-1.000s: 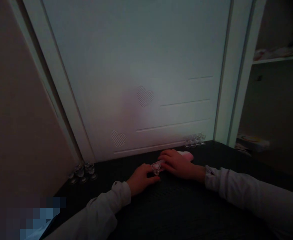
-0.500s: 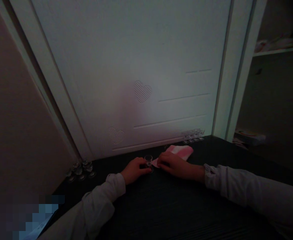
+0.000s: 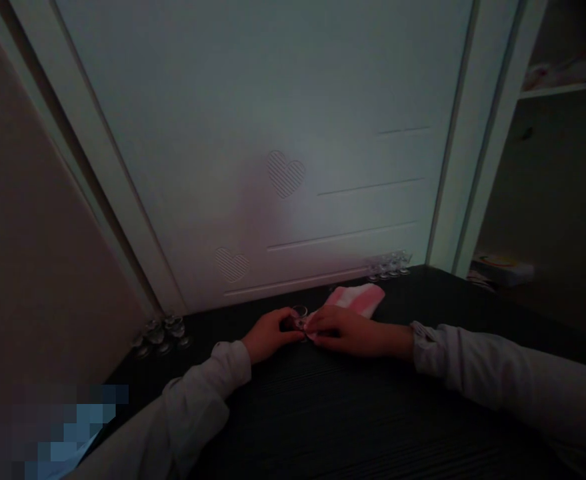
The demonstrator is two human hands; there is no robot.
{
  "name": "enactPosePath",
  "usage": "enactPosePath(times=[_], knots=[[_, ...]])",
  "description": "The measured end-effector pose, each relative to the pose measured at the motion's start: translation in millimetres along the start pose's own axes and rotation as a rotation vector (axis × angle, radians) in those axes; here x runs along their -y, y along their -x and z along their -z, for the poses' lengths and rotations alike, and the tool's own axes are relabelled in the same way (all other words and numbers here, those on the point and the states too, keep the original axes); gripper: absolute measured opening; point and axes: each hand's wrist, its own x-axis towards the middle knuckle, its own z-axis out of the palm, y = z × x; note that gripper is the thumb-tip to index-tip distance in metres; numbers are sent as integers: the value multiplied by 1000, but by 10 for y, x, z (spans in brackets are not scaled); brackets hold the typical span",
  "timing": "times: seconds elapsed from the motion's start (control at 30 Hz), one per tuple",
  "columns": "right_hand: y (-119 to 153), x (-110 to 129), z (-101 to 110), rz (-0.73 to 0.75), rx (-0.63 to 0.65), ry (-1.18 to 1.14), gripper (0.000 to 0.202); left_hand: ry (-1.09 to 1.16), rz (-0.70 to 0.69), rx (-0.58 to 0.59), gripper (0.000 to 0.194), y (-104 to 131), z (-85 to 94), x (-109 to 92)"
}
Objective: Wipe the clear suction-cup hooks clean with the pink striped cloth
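Note:
A small clear stemmed glass [image 3: 300,311] stands upright on the dark tabletop [image 3: 293,413], in front of me. From its left side, my left hand [image 3: 269,335] is closed round it with thumb and fingers. My right hand [image 3: 345,331] pinches a pink and white cloth [image 3: 360,299] and presses one edge of it against the right side of the glass. The rest of the cloth spreads over the table behind my right hand. Fingers and cloth hide most of the bowl and stem.
Several small stemmed glasses [image 3: 160,335] cluster at the table's left edge. Another group of glasses [image 3: 389,265] stands in rows at the back right, against a white panel [image 3: 323,220] with carved hearts. Shelves with items lie beyond, at right.
My right hand has moved slightly left, bringing the cloth's edge against the glass. My left hand keeps its hold. The view has shifted a little.

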Motion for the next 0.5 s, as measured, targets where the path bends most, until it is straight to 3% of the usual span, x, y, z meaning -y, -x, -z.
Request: enactPosePath(times=[0.33,0.5], knots=[[-33,-123,-69,-216,-198,-134,14,-22,-16,21,14,17,16,-29],[-88,-77,7,-349,-399,-255,36,-24,-40,30,12,66,-53,-171]])
